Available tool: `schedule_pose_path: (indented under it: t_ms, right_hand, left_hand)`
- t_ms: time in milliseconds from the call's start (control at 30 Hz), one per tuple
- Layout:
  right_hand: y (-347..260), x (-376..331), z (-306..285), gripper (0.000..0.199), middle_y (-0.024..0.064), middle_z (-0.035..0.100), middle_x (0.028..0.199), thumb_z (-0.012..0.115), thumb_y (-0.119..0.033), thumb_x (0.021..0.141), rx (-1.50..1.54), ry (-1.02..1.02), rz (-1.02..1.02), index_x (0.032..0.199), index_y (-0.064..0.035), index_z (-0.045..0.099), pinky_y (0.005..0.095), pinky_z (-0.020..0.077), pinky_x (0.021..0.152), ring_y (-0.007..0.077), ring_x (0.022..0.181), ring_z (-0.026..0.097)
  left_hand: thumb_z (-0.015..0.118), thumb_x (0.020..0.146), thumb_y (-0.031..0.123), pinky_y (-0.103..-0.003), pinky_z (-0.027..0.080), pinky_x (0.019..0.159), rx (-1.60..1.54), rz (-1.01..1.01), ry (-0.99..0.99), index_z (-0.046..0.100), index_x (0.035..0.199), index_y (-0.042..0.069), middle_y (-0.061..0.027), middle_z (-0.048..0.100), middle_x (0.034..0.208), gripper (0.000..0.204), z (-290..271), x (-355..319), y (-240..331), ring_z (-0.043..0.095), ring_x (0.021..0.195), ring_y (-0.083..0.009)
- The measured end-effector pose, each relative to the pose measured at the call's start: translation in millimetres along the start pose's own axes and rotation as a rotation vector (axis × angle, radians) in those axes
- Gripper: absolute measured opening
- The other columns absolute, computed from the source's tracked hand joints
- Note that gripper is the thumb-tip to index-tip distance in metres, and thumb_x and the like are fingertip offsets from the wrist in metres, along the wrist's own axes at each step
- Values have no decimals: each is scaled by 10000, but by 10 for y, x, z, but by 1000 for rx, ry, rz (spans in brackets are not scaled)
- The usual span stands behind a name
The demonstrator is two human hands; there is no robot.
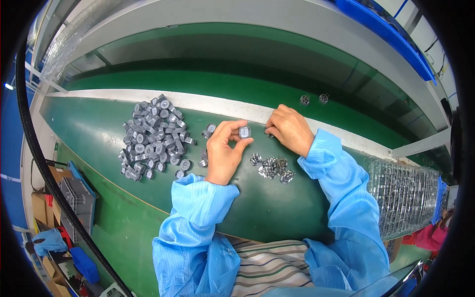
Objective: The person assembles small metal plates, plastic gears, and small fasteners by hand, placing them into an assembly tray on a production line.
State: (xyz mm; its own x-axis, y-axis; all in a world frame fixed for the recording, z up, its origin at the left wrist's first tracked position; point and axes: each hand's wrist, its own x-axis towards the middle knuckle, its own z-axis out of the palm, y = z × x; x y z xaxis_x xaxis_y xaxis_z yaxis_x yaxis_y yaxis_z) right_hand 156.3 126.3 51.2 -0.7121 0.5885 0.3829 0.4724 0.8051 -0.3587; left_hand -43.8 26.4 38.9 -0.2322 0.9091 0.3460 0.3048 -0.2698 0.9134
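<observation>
Pinching a small grey round cap [244, 131] with a pale face above the green table [277, 208], the left hand [223, 148] is holding it while the right hand [289, 128] is gripping a tiny metal part [269, 133] beside it.

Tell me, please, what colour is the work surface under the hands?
Dark green work surface, seen clearly in the head view.

I see bright, even overhead light on the green table [277, 208], soft shadows under both forearms, mild glare on its white far edge, sharp centre, heavy fisheye bending at the rim, black vignette filling all four corners.
</observation>
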Motion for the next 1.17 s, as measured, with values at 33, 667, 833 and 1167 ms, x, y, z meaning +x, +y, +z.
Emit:
schedule_pose_path:
  t_ms: [33,667,833,1167]
  right_hand:
    - [47,-7,8,124,112,695,860,789,-85,793,-1,4,0,869,-11,724,405,529,727,292,833,638]
    - [-449,8,-56,108,79,681,889,790,-10,834,629,127,276,903,13,711,295,510,633,147,740,638]
    - [-443,17,-130,127,101,658,910,764,11,818,411,152,71,907,12,673,348,513,681,235,798,639]
    - [-457,-8,-129,141,124,631,923,736,4,816,265,108,0,900,-8,623,412,512,730,323,876,619]
  left_hand:
    - [815,737,-106,-268,562,732,1,4,-1,706,1156,13,-70,688,1026,448,-1,2,14,694,795,-135]
    - [763,796,-155,-287,614,851,-313,-211,-59,594,1159,-29,-143,721,1096,420,120,-79,39,721,968,-153]
    - [792,755,-119,-320,600,830,5,-65,-50,609,1146,7,-107,735,1071,449,102,-80,163,723,957,-195]
    - [849,707,-21,-379,537,857,203,42,-38,613,1133,66,-65,739,1047,495,95,-95,134,681,941,-244]
